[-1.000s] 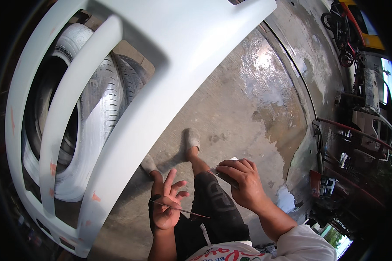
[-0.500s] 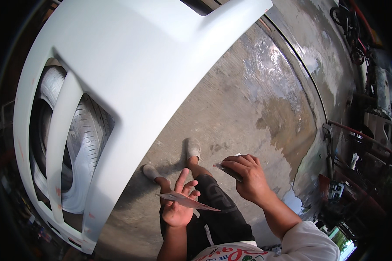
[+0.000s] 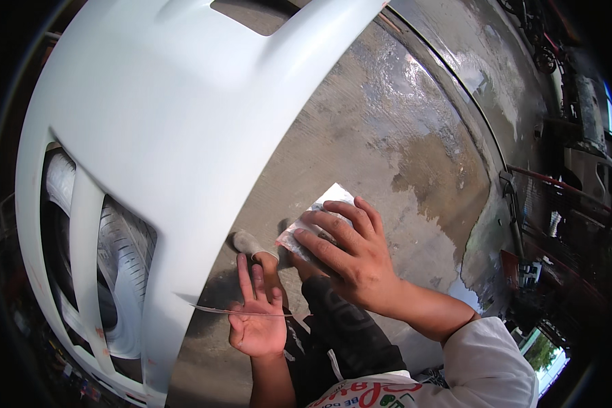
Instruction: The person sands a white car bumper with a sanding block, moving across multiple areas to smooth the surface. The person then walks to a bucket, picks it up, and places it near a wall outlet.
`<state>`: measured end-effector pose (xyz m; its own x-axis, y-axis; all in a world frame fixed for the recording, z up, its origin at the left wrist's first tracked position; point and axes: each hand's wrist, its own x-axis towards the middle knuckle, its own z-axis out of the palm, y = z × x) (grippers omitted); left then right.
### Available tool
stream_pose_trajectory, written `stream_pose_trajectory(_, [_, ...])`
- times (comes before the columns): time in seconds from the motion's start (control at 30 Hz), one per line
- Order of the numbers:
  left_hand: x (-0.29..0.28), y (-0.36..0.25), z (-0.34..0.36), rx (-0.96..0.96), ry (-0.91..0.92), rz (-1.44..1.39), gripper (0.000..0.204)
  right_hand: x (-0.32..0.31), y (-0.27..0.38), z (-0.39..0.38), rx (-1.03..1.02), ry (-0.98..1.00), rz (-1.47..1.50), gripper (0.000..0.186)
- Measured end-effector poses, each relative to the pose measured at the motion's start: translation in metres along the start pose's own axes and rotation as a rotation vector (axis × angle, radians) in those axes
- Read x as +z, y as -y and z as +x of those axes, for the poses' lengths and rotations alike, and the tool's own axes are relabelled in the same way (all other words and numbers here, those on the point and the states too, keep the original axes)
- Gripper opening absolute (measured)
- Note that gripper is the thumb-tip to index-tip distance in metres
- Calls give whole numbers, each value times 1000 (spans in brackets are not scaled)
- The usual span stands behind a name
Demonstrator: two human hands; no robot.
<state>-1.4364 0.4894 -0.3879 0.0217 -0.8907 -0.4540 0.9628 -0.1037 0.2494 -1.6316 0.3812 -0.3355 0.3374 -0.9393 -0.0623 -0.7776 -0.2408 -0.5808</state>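
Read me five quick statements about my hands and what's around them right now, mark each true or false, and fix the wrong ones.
1. The right hand holds a flat, pale plate. True.
2. The left hand is turned palm down. False: its palm faces the camera, with a thin sheet seen edge-on across it.
3. A tire shows through openings in the white curved panel. True.
4. That panel stands on your right. False: it is on your left.
5. The concrete floor is evenly dry. False: shiny, wet-looking patches show on it.
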Motion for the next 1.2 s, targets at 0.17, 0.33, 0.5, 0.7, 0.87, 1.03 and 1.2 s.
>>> stream_pose_trajectory(0.17, [1, -7, 11, -71, 41, 28, 18, -1, -2, -28, 155, 45, 115, 49])
stream_pose_trajectory(0.33, [15, -11, 23, -187, 36, 93, 25, -12, -12, -49, 287, 17, 187, 55])
stream_pose_trajectory(0.5, [42, 20, 59, -283, 30, 126, 41, -31, -56, -23, 320, -26, 384, 58])
stream_pose_trajectory(0.7, [88, 91, 123, -175, 69, 166, 30, -77, -143, 48, 154, -140, 188, 57])
stream_pose_trajectory(0.87, [127, 128, 188, 84, 12, 267, 21, -101, -195, 124, -120, -188, -76, 51])
stream_pose_trajectory(1.03, [131, 129, 202, 112, -13, 303, 22, -97, -193, 165, -165, -223, -78, 45])
stream_pose_trajectory(1.2, [137, 128, 205, 99, 21, 295, 21, -80, -195, 170, -164, -260, -108, 50])
